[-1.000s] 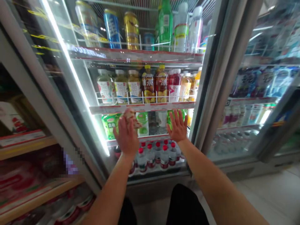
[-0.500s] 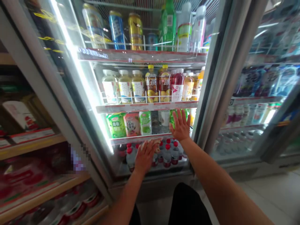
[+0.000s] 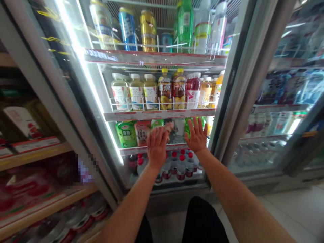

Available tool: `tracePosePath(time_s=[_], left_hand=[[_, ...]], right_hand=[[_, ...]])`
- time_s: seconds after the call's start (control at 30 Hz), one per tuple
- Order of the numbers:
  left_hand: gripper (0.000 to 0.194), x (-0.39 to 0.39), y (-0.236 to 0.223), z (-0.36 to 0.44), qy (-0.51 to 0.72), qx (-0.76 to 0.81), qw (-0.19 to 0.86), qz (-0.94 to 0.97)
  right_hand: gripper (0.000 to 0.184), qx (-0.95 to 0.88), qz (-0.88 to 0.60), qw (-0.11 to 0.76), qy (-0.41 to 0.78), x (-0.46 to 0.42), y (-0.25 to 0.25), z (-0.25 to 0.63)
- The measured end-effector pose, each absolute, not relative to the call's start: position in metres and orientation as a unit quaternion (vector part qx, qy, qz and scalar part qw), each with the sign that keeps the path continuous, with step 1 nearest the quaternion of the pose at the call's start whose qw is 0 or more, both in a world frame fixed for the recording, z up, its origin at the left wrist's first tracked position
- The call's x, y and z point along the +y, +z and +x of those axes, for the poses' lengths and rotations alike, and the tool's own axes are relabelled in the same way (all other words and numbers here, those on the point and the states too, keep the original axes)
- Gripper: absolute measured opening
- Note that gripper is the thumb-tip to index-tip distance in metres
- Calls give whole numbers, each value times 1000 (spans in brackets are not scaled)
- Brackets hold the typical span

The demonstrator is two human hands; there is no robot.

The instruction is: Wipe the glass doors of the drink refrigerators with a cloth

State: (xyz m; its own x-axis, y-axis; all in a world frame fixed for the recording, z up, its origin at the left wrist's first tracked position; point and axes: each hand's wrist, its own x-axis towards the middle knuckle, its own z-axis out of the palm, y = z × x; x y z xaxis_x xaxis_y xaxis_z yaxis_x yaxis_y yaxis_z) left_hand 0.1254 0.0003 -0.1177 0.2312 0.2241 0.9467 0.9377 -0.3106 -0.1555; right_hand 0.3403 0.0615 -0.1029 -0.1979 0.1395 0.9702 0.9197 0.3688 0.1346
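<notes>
A glass fridge door (image 3: 141, 187) stands before me with drinks behind it. My left hand (image 3: 156, 148) is pressed to the glass over a crumpled pinkish-beige cloth (image 3: 169, 128), at the height of the lower shelf. Part of the cloth lies hidden under the fingers. To the right, my right hand (image 3: 196, 139) rests on the same pane, palm forward and fingers spread, with nothing in it. Behind the hands are a green drink pouch (image 3: 126, 134) and a red pouch (image 3: 142, 131), the latter partly covered by my left hand.
A metal door frame (image 3: 249, 84) runs close to my right hand, with another drinks fridge (image 3: 273, 118) beyond it. Wooden shelves (image 3: 35, 155) with packaged goods stand at left. Bottled drinks (image 3: 164, 91) line the middle shelf; red-capped bottles (image 3: 181, 167) stand at the bottom.
My left hand with the cloth went down and right across the glass, then came partway back up. My right hand stays spread on the pane.
</notes>
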Motion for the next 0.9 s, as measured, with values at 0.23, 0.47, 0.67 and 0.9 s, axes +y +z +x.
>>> tracePosePath(time_s=[0.23, 0.47, 0.67, 0.9], left_hand=[[48, -17, -185, 112, -338, -371, 403, -765], [55, 2, -94, 17, -559, -468, 432, -531], [57, 1, -114, 50, -577, -481, 407, -520], [47, -23, -195, 104, -375, -375, 392, -752]], right_hand=[[66, -663, -391, 496, -402, 60, -102, 341], [64, -663, -396, 494, -399, 60, -102, 341], [64, -657, -387, 499, -412, 60, -101, 340], [67, -663, -399, 493, -398, 61, -103, 340]])
